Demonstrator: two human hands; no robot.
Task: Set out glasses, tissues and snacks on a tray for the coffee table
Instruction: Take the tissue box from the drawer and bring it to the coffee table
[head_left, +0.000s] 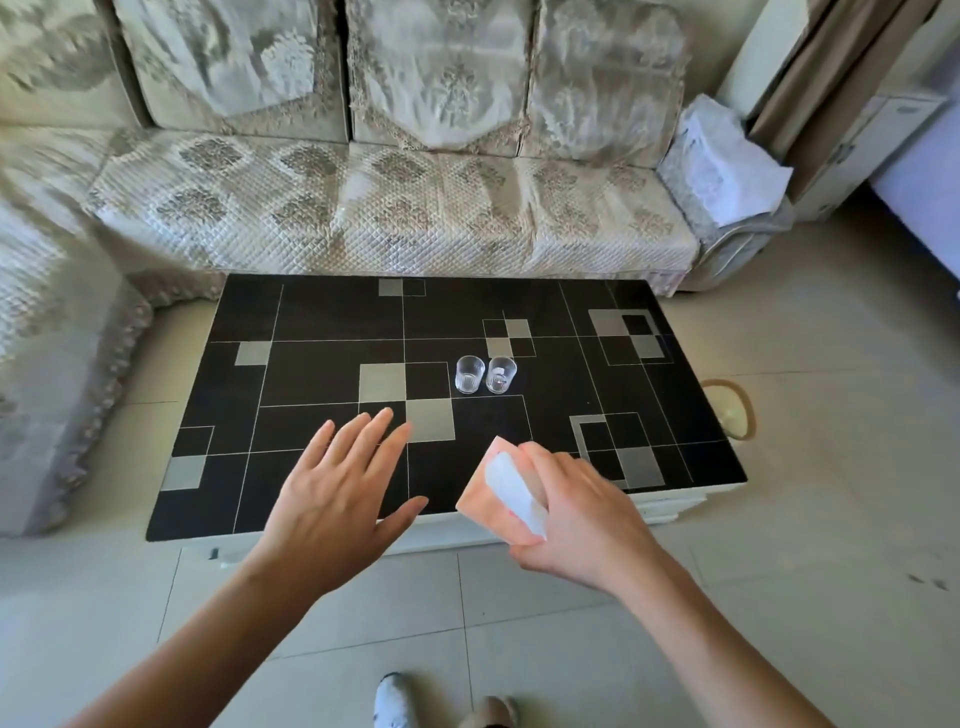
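Note:
Two clear ribbed glasses stand side by side on the black coffee table (322, 317), the left glass (469, 374) touching or nearly touching the right glass (501, 374). My right hand (587, 519) grips a peach-coloured tissue pack (493, 488) with a white strip on top, held over the table's front edge. My left hand (337, 493) hovers flat over the front of the table, fingers spread, holding nothing. No tray or snacks are in view.
A patterned sofa (395, 213) runs behind the table and along the left. A white cloth-covered box (722, 161) sits at the sofa's right end. A round tan-rimmed object (732, 410) lies on the tiled floor right of the table. My feet show at the bottom.

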